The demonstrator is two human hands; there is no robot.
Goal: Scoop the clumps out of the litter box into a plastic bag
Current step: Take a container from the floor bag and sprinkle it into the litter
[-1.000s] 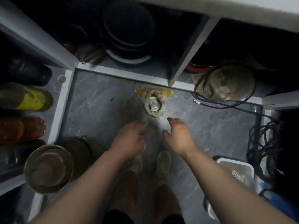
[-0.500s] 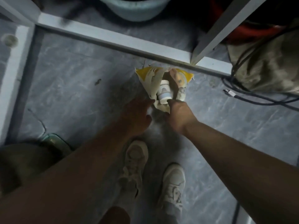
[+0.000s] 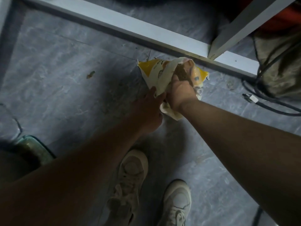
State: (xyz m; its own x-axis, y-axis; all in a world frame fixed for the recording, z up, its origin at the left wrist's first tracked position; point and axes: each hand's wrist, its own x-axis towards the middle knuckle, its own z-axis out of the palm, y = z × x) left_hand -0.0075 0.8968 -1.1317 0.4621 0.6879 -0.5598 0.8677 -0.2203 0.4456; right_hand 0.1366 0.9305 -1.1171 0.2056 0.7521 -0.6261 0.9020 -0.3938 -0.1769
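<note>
Scene: a person bends over a grey tiled floor (image 3: 68, 98), both arms reaching down to a yellow-and-white plastic bag (image 3: 156, 74) lying just short of a white shelf frame (image 3: 146, 35).
Right hand: the right hand (image 3: 180, 93) is curled into the bag's crumpled middle, gripping a bunch of film.
Left hand: the left hand (image 3: 151, 110), just beside the right, lies with fingers fairly straight against the bag's near edge (whether the thumb pinches it is hidden).
Bag: directly under and beyond both hands, mouth towards the frame.
Handling: thin, soft and probably light; the glossy film looks slippery, so a gathered fistful near the mouth should hold better than a flat edge.
Litter box: not in view.
Nearby: pale sneakers (image 3: 132, 181) below the arms; a black cable (image 3: 267, 105) to the right hand's right.
</note>
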